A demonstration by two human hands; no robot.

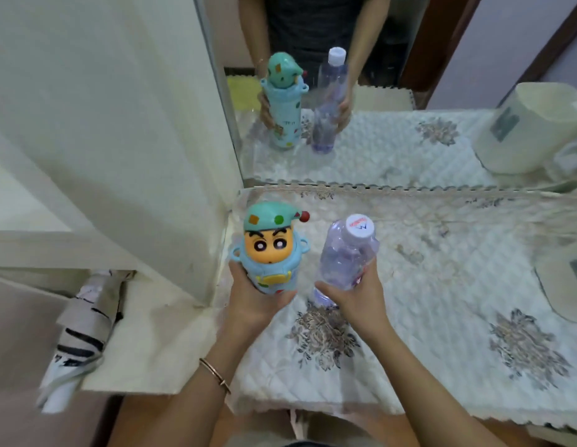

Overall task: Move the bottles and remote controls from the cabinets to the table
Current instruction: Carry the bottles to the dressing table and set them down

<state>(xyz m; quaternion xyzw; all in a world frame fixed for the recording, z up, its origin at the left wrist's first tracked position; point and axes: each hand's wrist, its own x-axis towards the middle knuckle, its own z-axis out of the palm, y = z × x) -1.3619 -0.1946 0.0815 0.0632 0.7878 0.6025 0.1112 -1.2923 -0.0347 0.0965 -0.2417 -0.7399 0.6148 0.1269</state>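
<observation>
My left hand (253, 300) grips a light-blue cartoon bottle (268, 243) with a yellow face and a green cap, held upright over the left end of the table. My right hand (355, 296) grips a clear plastic water bottle (347, 253) with a white cap; its base rests on or just above the quilted floral table cover (442, 285). The two bottles stand side by side, a small gap between them. A mirror behind the table repeats both bottles and hands.
A cream cabinet wall (119, 124) stands directly left of the table. A folded black-and-white umbrella (77, 337) lies in the cabinet's lower shelf at the left. A white container (561, 285) sits at the table's right edge. The mirror (409, 91) backs the table.
</observation>
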